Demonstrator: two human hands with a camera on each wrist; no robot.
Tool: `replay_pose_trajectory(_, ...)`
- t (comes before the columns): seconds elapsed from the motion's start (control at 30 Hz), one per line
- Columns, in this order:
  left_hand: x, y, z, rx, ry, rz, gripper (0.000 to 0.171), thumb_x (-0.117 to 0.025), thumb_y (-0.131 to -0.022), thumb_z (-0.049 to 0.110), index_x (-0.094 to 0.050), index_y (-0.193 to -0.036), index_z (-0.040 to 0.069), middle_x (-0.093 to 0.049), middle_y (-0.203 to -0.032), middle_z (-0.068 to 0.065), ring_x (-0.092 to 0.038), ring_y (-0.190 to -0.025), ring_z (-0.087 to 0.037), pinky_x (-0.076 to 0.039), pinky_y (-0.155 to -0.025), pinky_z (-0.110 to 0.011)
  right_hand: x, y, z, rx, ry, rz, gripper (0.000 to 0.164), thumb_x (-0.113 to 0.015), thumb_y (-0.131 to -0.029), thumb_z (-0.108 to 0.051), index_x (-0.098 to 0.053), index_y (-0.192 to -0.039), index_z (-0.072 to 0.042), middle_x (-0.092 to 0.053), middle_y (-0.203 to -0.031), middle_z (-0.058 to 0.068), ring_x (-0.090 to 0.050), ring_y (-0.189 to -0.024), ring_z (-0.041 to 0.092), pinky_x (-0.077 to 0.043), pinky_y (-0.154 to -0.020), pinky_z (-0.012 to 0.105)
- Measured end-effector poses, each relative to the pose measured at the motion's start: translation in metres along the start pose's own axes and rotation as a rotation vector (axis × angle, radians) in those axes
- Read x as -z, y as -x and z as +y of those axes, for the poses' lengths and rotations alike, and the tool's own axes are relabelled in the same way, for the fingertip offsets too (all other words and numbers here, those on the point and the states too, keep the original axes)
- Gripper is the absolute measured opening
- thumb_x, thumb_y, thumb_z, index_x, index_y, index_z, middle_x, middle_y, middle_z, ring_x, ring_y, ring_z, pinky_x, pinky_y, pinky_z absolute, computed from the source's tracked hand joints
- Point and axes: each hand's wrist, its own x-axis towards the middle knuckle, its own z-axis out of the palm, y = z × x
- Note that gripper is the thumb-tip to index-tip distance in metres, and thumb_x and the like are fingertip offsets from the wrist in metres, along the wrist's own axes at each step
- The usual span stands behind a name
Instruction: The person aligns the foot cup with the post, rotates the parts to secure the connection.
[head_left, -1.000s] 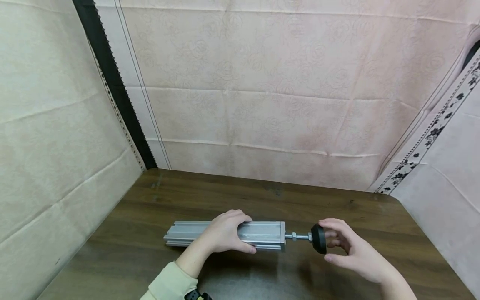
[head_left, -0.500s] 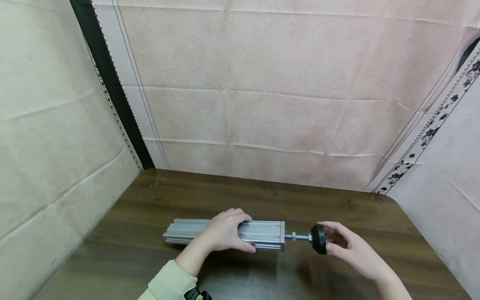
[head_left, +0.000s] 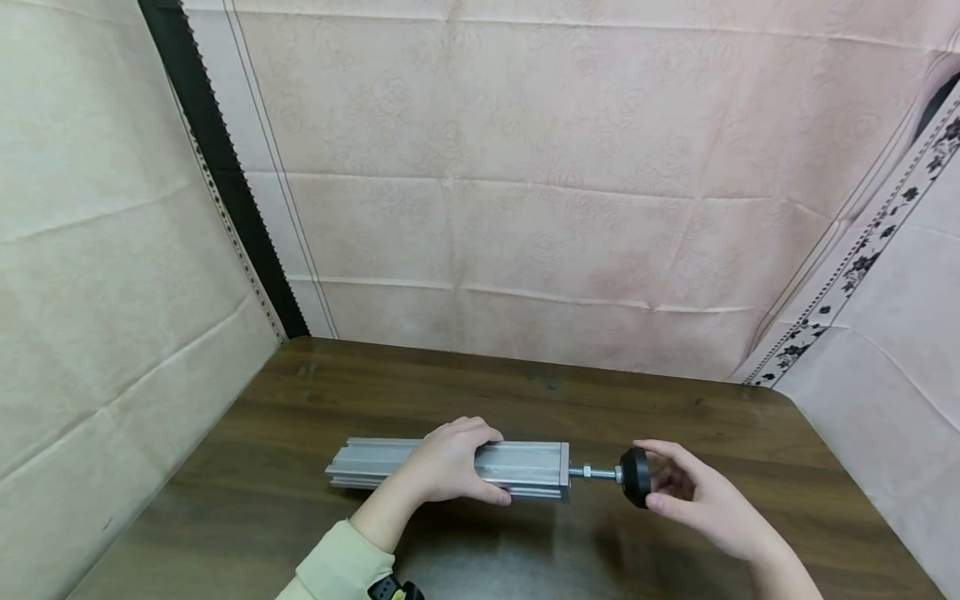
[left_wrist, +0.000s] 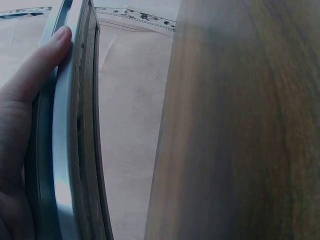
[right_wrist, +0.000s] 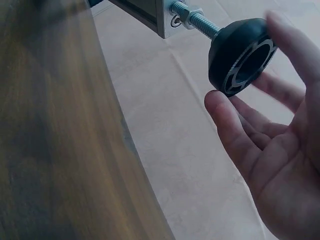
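Observation:
My left hand (head_left: pixel 448 467) grips a silver aluminium profile (head_left: pixel 528 457) from above, with the thumb (left_wrist: pixel 56 44) along its near side. The profile lies level from left to right and appears raised over the tabletop. From its right end plate sticks out a threaded rod (head_left: pixel 602 473) with a hex nut (right_wrist: pixel 191 16) on it. The rod ends in a round black levelling foot (head_left: pixel 635 477). Thumb and fingers of my right hand (head_left: pixel 701 504) pinch the rim of this foot; its hollow, ribbed underside (right_wrist: pixel 250 65) faces the palm. The profile's middle is hidden under my left hand.
A dark brown wooden table (head_left: pixel 247 517) spreads below both hands. Pale patterned cloth (head_left: pixel 480 183) hangs behind it, with more cloth at the left (head_left: pixel 112 292) and right (head_left: pixel 892 400) sides. A black watch (head_left: pixel 390 588) is on my left wrist.
My right hand's thumb has come in from just off the black foot to its rim, and the fingers have drawn together around it. The left hand and profile stay almost still.

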Motion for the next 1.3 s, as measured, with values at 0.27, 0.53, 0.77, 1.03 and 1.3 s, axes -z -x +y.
replay_pose_trajectory(0.27,-0.0004,0.0017,-0.0009,-0.003,-0.002,0.018,0.070,-0.074,-0.063,0.063,-0.062,-0.116,0.018,-0.058,-0.107,0.009,-0.051,-0.095,-0.012,-0.043,-0.082,-0.035,0.0009,0.0023,0.0019,0.054,-0.113,-0.066,0.073,-0.064,-0.081,0.013,-0.028,-0.142,-0.002,-0.052,-0.122,0.004,-0.060,-0.096,0.017,-0.049,-0.075,0.026)
replay_pose_trajectory(0.53,0.0013,0.0008,-0.0010,-0.005,-0.009,0.009,0.071,-0.072,-0.064,0.065,-0.062,-0.117,0.018,-0.057,-0.109,0.009,-0.051,-0.095,-0.011,-0.043,-0.082,-0.035,-0.0005,0.0025,0.0024,0.021,-0.054,-0.007,0.064,-0.064,-0.083,0.008,-0.035,-0.140,-0.004,-0.058,-0.108,0.006,-0.060,-0.085,0.017,-0.050,-0.068,0.028)
replay_pose_trajectory(0.77,-0.0012,0.0006,0.0001,-0.010,-0.004,0.005,0.070,-0.073,-0.064,0.064,-0.062,-0.117,0.018,-0.058,-0.108,0.009,-0.051,-0.095,-0.011,-0.043,-0.083,-0.035,-0.0011,0.0006,0.0035,0.018,-0.026,0.025,0.050,-0.059,-0.084,0.010,-0.043,-0.131,-0.002,-0.057,-0.105,0.004,-0.059,-0.083,0.017,-0.049,-0.068,0.027)
replay_pose_trajectory(1.03,-0.0002,0.0023,-0.0005,-0.006,-0.007,0.018,0.072,-0.073,-0.063,0.065,-0.062,-0.116,0.018,-0.058,-0.108,0.009,-0.051,-0.095,-0.011,-0.043,-0.083,-0.035,-0.0016,-0.0007,0.0062,0.168,-0.099,-0.040,0.074,-0.064,-0.076,0.019,-0.028,-0.139,0.005,-0.040,-0.129,0.007,-0.056,-0.105,0.015,-0.046,-0.081,0.024)
replay_pose_trajectory(1.3,0.0022,0.0017,0.0013,-0.005,-0.010,0.006,0.071,-0.073,-0.063,0.065,-0.062,-0.116,0.018,-0.058,-0.108,0.010,-0.051,-0.096,-0.012,-0.042,-0.084,-0.035,-0.0012,0.0000,0.0016,0.012,-0.009,0.001,0.059,-0.064,-0.084,0.005,-0.039,-0.136,-0.005,-0.059,-0.108,0.004,-0.060,-0.086,0.018,-0.048,-0.071,0.027)
